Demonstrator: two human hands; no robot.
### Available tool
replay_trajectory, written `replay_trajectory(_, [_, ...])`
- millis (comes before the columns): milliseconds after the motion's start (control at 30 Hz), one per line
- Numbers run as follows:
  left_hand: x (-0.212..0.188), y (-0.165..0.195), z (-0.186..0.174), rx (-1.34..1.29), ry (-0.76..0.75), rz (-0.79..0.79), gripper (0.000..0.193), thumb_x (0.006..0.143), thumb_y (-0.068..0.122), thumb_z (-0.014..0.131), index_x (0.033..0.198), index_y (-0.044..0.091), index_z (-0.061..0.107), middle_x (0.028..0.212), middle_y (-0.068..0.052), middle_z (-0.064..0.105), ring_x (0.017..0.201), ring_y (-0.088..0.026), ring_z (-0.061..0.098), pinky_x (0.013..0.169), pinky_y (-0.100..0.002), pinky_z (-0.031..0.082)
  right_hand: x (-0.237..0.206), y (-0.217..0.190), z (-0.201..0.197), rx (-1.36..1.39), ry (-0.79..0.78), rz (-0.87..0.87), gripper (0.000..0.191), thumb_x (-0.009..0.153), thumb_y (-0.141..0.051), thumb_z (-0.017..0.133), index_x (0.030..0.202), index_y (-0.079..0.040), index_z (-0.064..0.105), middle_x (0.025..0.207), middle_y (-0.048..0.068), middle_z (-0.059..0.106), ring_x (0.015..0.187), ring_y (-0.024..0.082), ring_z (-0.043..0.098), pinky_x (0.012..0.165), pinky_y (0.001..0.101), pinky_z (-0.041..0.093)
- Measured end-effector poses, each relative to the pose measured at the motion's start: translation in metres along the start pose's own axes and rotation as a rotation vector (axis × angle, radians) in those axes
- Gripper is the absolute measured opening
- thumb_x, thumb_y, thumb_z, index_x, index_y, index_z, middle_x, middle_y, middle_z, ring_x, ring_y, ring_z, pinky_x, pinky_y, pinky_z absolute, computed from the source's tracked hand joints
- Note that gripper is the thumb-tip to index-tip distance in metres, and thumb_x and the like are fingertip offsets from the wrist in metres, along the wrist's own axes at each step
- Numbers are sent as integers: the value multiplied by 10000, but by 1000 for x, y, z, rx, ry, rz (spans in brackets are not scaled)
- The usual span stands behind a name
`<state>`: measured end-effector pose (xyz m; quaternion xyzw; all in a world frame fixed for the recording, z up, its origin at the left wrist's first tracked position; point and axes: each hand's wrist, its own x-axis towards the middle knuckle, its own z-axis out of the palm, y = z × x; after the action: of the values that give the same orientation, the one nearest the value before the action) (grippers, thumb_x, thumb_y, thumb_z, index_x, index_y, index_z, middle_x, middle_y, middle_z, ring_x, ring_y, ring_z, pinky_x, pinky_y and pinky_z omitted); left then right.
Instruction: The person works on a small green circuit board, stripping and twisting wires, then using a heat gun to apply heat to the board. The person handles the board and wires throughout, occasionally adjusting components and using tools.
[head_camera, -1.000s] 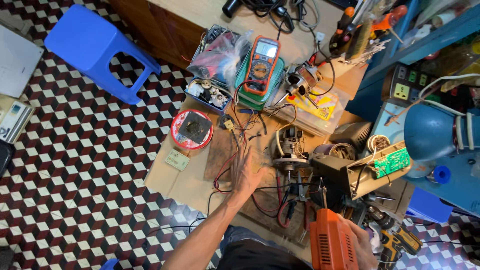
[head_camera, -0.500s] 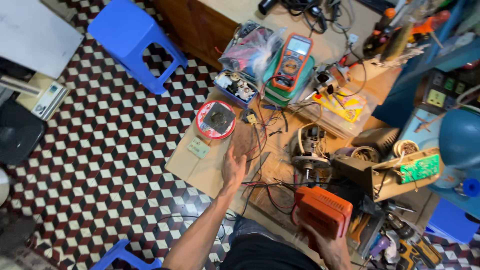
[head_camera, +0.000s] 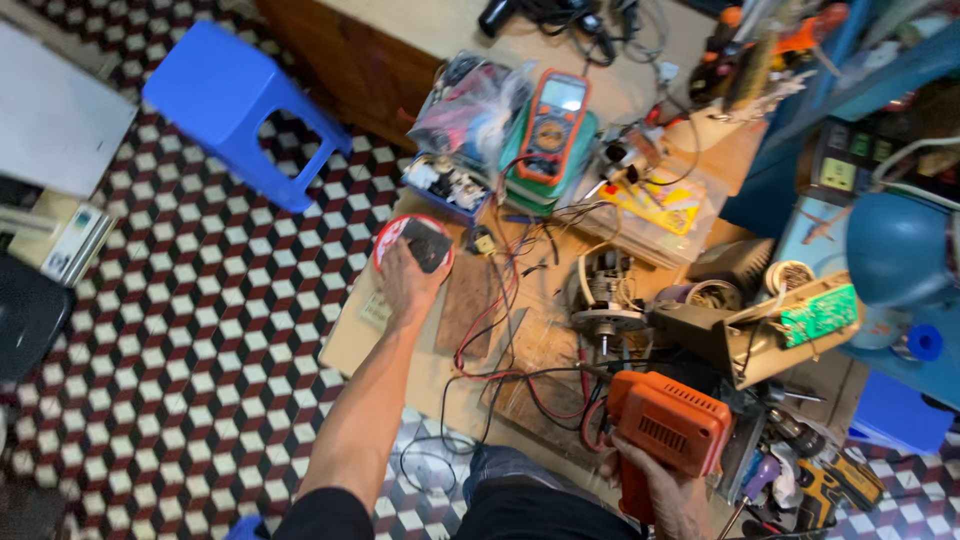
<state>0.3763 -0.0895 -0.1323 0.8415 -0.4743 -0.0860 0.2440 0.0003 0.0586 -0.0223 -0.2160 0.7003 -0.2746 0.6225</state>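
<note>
My left hand (head_camera: 408, 282) reaches forward and rests on the near edge of a round red-rimmed tin (head_camera: 396, 238) that holds a dark square block (head_camera: 427, 243); whether the fingers grip the tin is not visible. My right hand (head_camera: 652, 488) holds an orange power drill (head_camera: 668, 423) by its handle, low at the front. Between them lie red and black wires (head_camera: 490, 330) across a cardboard sheet (head_camera: 352, 338) and a brown board (head_camera: 468, 302). A small electric motor (head_camera: 603, 295) stands upright just beyond the drill.
A multimeter (head_camera: 552, 122) lies on a green case at the back, beside a plastic bag of parts (head_camera: 468, 100). A blue stool (head_camera: 236, 110) stands on the checkered floor at left. A blue lamp (head_camera: 895, 250), a green circuit board (head_camera: 820, 314) and tools (head_camera: 820, 485) crowd the right.
My left hand has moved forward and left from the wires to the red-rimmed tin. My right hand has kept hold of the orange drill. The view has shifted.
</note>
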Motion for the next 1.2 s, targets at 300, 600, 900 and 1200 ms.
replay_trajectory(300, [-52, 9, -16, 259, 82, 345, 881, 821, 542, 775, 1435, -56, 572, 1359, -279, 621, 1312, -452, 566, 1103, -520, 465, -34, 23, -60, 276, -93, -126, 367, 835, -56, 782, 1164, 55, 662, 794, 210, 703, 623, 256, 718, 571, 376, 586])
replay_trajectory(600, [-205, 177, 7, -601, -570, 236, 379, 851, 227, 741, 1220, 139, 736, 959, -77, 781, 823, -176, 751, 763, -315, 607, -52, 27, -143, 558, 402, -222, 211, 845, -66, 723, 977, 90, 673, 710, 193, 674, 549, 277, 684, 491, 403, 578])
replay_trajectory(900, [-299, 366, -12, -755, -1031, 518, 321, 927, 126, 703, 1244, 75, 693, 1016, -86, 777, 882, -117, 757, 743, -276, 613, -57, -28, -258, 607, 706, -366, 241, 849, -103, 723, 1029, 56, 701, 769, 170, 688, 577, 255, 674, 498, 399, 578])
replay_trajectory(1200, [-366, 506, 43, -628, -1045, 581, 340, 928, 161, 704, 1261, 95, 683, 1022, -129, 757, 858, -240, 748, 745, -341, 611, 19, -142, -456, 539, 704, -755, 234, 906, -108, 726, 1090, 11, 647, 836, 120, 667, 599, 222, 667, 536, 347, 573])
